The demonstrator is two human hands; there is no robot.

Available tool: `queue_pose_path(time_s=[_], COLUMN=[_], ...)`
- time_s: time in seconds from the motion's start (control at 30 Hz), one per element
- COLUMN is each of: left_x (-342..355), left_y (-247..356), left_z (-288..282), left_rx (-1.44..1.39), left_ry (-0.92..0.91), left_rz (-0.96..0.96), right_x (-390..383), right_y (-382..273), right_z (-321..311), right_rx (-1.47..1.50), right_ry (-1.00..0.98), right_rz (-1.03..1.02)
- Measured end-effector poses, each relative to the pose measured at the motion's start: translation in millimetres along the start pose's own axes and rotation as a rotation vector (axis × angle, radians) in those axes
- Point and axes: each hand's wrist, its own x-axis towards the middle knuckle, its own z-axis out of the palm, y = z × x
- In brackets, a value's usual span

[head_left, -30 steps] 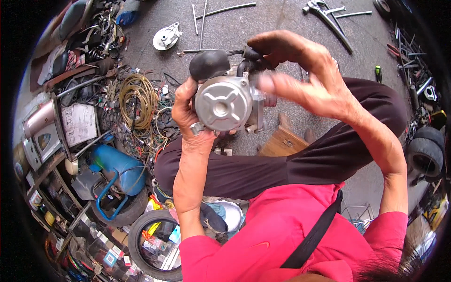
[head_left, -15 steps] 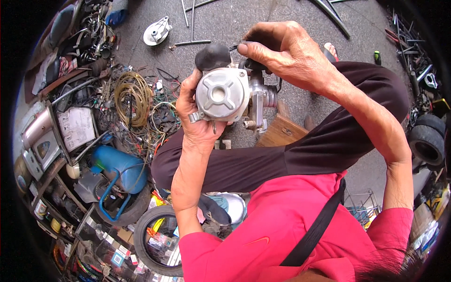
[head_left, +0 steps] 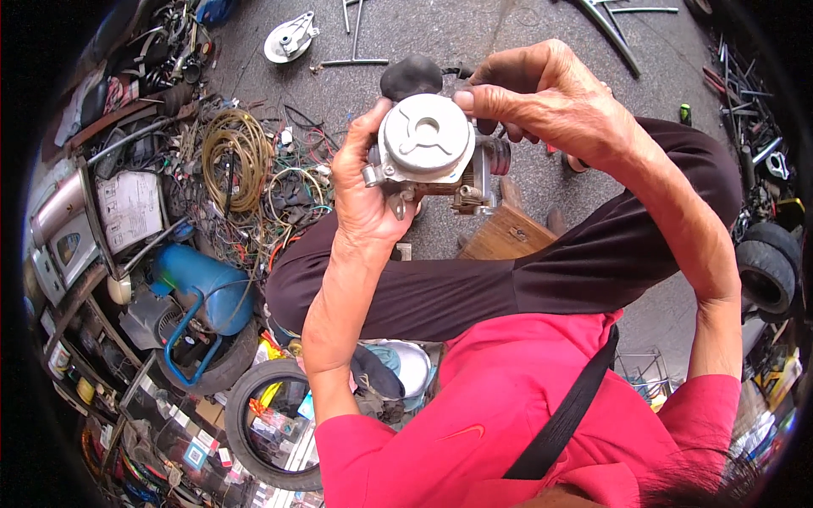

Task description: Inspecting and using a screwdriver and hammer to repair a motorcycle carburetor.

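Observation:
A silver metal carburetor [head_left: 429, 140] with a round, ribbed cap is raised above the ground in front of me. My left hand [head_left: 366, 179] is wrapped round its left side and underside, thumb near the top. A black rounded part [head_left: 412, 77] juts out at its far side, with a short dark piece [head_left: 458, 73] beside it. At the carburetor's upper right, my right hand [head_left: 535, 95] is closed, thumb against the forefinger side. What its fingertips grip is hidden behind the hand and the carburetor.
A wooden stool or box [head_left: 511, 233] stands below the carburetor. Coiled yellowish hose [head_left: 229, 161] and tangled wires lie left, near a blue air tank [head_left: 203, 288]. A silver round hub part [head_left: 290, 38] and metal rods [head_left: 610, 34] lie on the ground beyond. Small tyres [head_left: 766, 258] sit right.
The carburetor has tipped, so its cap faces me more and its near underside shows. It has shifted slightly right with my left hand. My right hand has also moved a little right.

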Motion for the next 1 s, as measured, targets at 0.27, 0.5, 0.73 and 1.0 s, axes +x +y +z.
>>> queue_pose_path(time_s=[0.27,0.5,0.73,1.0], left_x=[-7.2,-5.9,-9.9,-18.9], left_y=[-4.5,-4.4,-2.7,13.9], left_z=[3.8,-1.1,0.7,-19.5], left_rx=[0.037,0.174,0.232,-0.036], left_ry=[0.060,0.135,0.179,-0.001], left_rz=[-0.013,-0.023,0.083,0.168], right_x=[-1.7,-0.1,1.6,33.8], right_y=[7.1,8.5,1.3,105.1], right_z=[1.4,7.6,-0.3,-81.7], right_rx=[0.020,0.117,0.026,-1.017], right_ry=[0.011,0.009,-0.022,0.304], right_rz=[0.066,0.187,0.187,-0.104])
